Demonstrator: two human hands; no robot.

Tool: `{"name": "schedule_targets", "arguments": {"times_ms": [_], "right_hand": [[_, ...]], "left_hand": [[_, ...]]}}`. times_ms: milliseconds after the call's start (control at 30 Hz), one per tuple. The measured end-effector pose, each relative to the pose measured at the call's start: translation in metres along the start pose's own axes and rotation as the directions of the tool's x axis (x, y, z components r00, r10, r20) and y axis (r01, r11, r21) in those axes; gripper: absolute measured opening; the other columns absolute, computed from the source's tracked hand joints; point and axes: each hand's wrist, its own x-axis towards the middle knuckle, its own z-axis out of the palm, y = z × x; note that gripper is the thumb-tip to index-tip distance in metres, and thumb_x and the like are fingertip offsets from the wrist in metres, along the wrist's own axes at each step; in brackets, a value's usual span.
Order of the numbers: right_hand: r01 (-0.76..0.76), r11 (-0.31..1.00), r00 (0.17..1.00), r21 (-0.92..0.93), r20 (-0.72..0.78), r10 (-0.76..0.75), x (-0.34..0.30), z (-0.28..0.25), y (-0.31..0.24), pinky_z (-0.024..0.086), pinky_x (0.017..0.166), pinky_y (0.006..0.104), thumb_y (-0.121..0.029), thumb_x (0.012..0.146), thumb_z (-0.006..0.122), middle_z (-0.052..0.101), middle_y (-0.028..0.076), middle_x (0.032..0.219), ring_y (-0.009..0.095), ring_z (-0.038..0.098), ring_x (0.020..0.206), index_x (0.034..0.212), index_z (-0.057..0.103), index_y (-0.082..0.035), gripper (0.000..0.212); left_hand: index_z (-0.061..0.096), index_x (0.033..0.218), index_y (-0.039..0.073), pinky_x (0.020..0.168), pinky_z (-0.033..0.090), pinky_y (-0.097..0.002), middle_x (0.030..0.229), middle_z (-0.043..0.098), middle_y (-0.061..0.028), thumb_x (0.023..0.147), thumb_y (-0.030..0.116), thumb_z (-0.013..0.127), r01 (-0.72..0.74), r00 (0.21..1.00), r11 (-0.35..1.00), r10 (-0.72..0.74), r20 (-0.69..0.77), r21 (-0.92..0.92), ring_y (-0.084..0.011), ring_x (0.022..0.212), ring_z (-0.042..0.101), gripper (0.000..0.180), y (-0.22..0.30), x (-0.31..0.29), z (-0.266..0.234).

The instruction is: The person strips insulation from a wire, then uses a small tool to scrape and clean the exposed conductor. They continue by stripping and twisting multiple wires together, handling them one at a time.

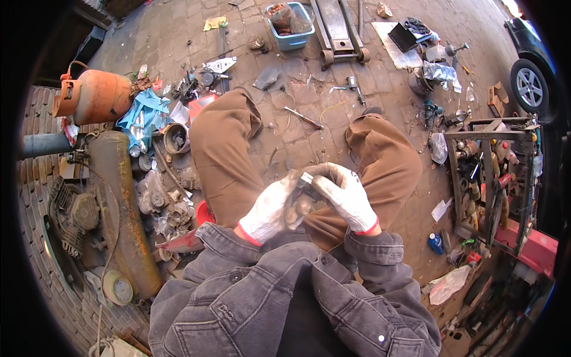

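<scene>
On the person's right, a metal-frame rack (488, 135) holds a jumble of small items (504, 156). Farther ahead, a blue plastic tub (293, 43) holds a clear plastic bag (301, 22) and brownish pieces (278, 13). Close to the body, the white-gloved left hand (275, 205) and right hand (345, 193) curl inward, together pinching a small dark part (307, 185), apparently metal, its shape mostly hidden between them.

Gloves (350, 201): white with grey soiling, red cuff edging; held part (307, 179): dark, with one bright silvery area; jacket (238, 312): dark grey; trousers (223, 149): plain brown; gas cylinder (102, 97): orange; tub (292, 42): light blue; long tank (116, 208): olive-brown, rust-orange patches; paving (383, 92): brown, darker joint lines
</scene>
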Motion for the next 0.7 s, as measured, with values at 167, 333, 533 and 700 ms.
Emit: {"name": "schedule_targets", "arguments": {"times_ms": [167,333,533,700], "right_hand": [[-0.004,0.996,1.000,-0.092,-0.022,0.002,-0.007,0.003,0.009,0.046,0.069,0.0206,-0.018,0.101,0.060,0.068,0.000,0.100,0.004,0.057,0.083,0.121,0.066,0.000,0.027],[0.006,0.979,0.997,-0.201,-0.068,-0.021,-0.008,0.006,0.012,0.049,0.075,0.0235,-0.019,0.103,0.059,0.068,0.002,0.106,0.007,0.059,0.088,0.126,0.063,0.001,0.031],[0.006,0.844,0.950,-0.536,-0.261,-0.172,-0.028,0.019,-0.004,0.052,0.085,0.0292,-0.014,0.105,0.050,0.069,0.010,0.113,0.016,0.065,0.094,0.131,0.060,0.003,0.032],[0.149,0.795,0.961,-0.588,-0.102,-0.255,-0.041,0.012,0.005,0.056,0.086,0.0390,-0.010,0.083,0.069,0.063,0.017,0.128,0.032,0.066,0.106,0.122,0.057,0.000,0.042]], "left_hand": [[0.061,0.120,0.008,0.040,0.039,-0.0258,0.074,0.066,-0.0062,0.104,0.053,0.053,0.076,0.997,0.997,-0.076,0.003,-0.035,-0.0118,0.045,0.049,0.048,0.002,-0.003,0.009],[0.060,0.117,0.013,0.040,0.039,-0.0259,0.076,0.067,-0.0065,0.105,0.048,0.055,0.151,0.988,0.969,-0.154,-0.003,-0.194,-0.0118,0.045,0.049,0.038,0.008,-0.004,0.018],[0.060,0.115,0.015,0.041,0.040,-0.0268,0.077,0.067,-0.0076,0.106,0.042,0.055,0.090,0.986,0.974,-0.117,-0.121,-0.209,-0.0130,0.045,0.050,0.029,0.005,-0.004,0.022],[0.062,0.112,0.014,0.049,0.046,-0.0281,0.077,0.068,-0.0081,0.106,0.037,0.054,0.093,0.992,0.933,-0.119,-0.052,-0.349,-0.0145,0.052,0.056,0.025,0.005,-0.006,0.017]]}}
